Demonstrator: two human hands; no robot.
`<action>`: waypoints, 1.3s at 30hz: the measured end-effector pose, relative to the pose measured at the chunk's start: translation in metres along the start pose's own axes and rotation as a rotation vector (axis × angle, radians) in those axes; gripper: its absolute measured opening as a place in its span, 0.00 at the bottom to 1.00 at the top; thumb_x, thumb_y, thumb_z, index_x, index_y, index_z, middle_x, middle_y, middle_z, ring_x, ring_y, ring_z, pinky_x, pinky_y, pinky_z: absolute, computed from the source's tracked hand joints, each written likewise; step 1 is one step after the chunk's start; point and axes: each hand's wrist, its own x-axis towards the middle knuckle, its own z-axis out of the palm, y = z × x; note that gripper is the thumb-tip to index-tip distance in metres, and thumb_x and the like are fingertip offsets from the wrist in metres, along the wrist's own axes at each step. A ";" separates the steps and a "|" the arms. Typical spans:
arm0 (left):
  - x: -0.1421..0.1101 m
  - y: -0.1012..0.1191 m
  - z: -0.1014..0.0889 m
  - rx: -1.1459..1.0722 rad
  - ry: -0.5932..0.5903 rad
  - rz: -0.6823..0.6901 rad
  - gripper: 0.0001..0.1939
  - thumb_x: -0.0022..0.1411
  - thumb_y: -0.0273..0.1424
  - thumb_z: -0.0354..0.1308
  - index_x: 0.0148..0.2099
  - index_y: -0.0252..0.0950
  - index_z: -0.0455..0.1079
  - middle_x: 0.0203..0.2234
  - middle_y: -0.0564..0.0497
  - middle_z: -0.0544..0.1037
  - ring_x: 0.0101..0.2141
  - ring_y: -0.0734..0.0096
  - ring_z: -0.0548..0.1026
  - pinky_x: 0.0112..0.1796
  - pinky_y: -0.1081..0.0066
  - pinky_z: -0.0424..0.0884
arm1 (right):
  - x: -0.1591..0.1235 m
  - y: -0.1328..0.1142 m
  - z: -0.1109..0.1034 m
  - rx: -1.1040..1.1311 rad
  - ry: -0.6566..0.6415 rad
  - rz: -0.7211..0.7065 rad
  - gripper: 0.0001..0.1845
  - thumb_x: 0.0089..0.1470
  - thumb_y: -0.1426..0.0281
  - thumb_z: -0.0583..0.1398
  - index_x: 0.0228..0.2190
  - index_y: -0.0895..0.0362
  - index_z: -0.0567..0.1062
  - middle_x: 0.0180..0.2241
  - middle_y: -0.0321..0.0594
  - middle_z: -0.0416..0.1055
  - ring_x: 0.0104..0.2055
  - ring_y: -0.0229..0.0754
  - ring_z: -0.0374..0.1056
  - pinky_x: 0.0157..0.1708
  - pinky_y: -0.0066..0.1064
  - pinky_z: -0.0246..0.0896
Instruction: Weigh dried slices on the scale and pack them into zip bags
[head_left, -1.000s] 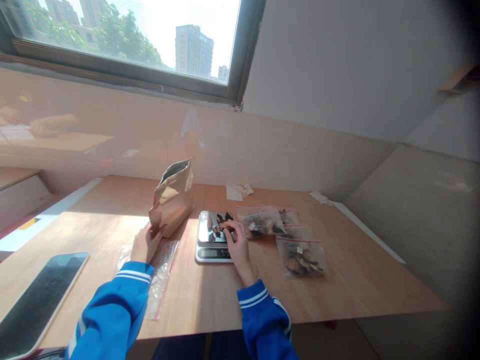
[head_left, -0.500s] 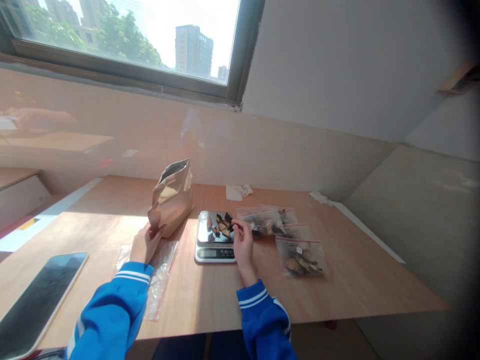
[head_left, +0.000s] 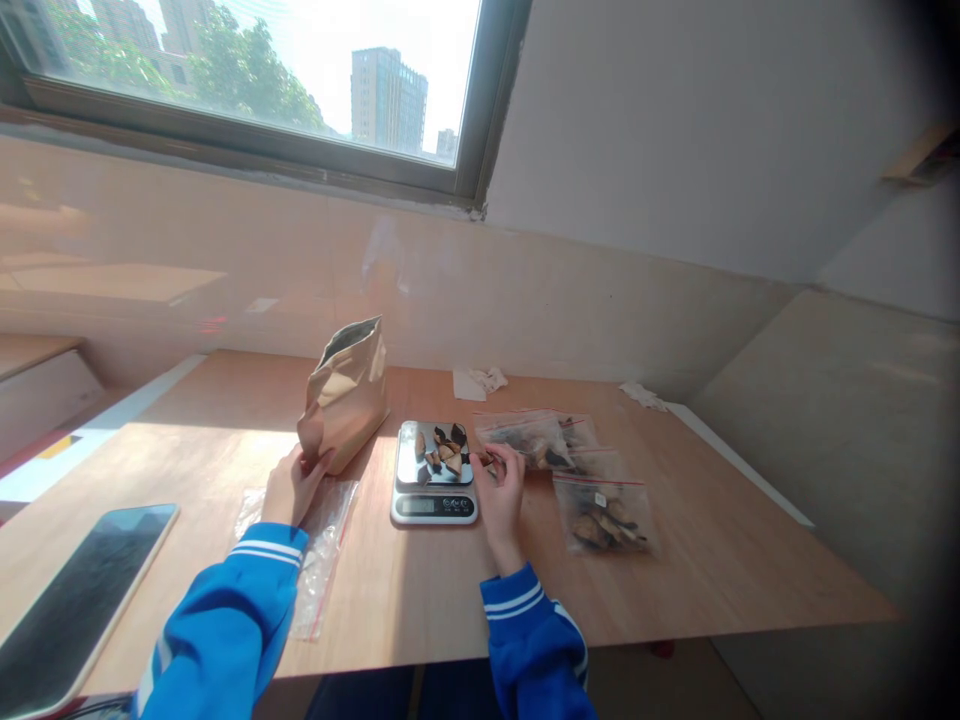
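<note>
A small digital kitchen scale (head_left: 433, 502) sits mid-table with several dark and tan dried pieces (head_left: 447, 450) on its shiny platform. My right hand (head_left: 503, 497) hovers just right of the scale, fingers pinched on one small dried piece (head_left: 489, 459). My left hand (head_left: 292, 487) rests against the base of an open gold foil pouch (head_left: 345, 395) standing left of the scale, with its fingers curled on the pouch.
Filled clear zip bags (head_left: 604, 512) lie right of the scale, more (head_left: 534, 438) behind my hand. An empty zip bag (head_left: 322, 550) lies under my left wrist. A phone (head_left: 71, 605) lies at the near left. Crumpled paper (head_left: 480, 381) sits by the wall.
My right hand has drawn back from the scale platform to its right side, carrying one dried piece. The left hand and pouch have stayed put.
</note>
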 end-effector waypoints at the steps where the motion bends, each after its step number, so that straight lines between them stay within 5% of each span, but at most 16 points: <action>1: 0.000 0.000 0.000 -0.001 -0.002 -0.001 0.17 0.57 0.43 0.50 0.42 0.36 0.66 0.35 0.44 0.78 0.36 0.58 0.76 0.35 0.68 0.66 | -0.001 0.001 -0.001 0.000 -0.017 -0.003 0.13 0.51 0.63 0.62 0.37 0.57 0.71 0.41 0.44 0.62 0.45 0.43 0.64 0.46 0.39 0.66; 9: -0.001 0.002 -0.001 0.016 0.009 0.012 0.17 0.58 0.44 0.48 0.40 0.37 0.66 0.32 0.45 0.77 0.34 0.58 0.75 0.35 0.68 0.66 | -0.009 0.012 -0.006 -0.073 -0.147 0.024 0.12 0.51 0.62 0.63 0.27 0.56 0.69 0.38 0.42 0.61 0.42 0.44 0.64 0.45 0.41 0.65; 18: -0.001 0.000 0.000 0.023 0.011 0.009 0.17 0.58 0.44 0.49 0.39 0.36 0.67 0.31 0.46 0.77 0.34 0.59 0.74 0.35 0.68 0.66 | -0.010 0.001 -0.008 -0.136 -0.325 -0.029 0.11 0.60 0.64 0.54 0.32 0.56 0.74 0.37 0.42 0.67 0.43 0.43 0.65 0.48 0.36 0.60; 25: 0.000 -0.001 0.003 0.032 0.041 -0.025 0.17 0.58 0.44 0.48 0.37 0.36 0.67 0.28 0.46 0.77 0.31 0.61 0.74 0.32 0.68 0.66 | -0.010 -0.004 -0.015 -0.163 -0.195 0.004 0.16 0.63 0.65 0.49 0.33 0.56 0.74 0.36 0.43 0.67 0.42 0.43 0.65 0.45 0.37 0.60; 39: 0.003 -0.010 0.006 -0.122 0.167 -0.071 0.22 0.54 0.46 0.53 0.43 0.34 0.66 0.33 0.43 0.77 0.36 0.55 0.76 0.35 0.63 0.71 | -0.012 -0.006 -0.016 -0.243 -0.164 0.027 0.18 0.62 0.64 0.49 0.32 0.58 0.75 0.38 0.44 0.63 0.44 0.44 0.63 0.49 0.38 0.59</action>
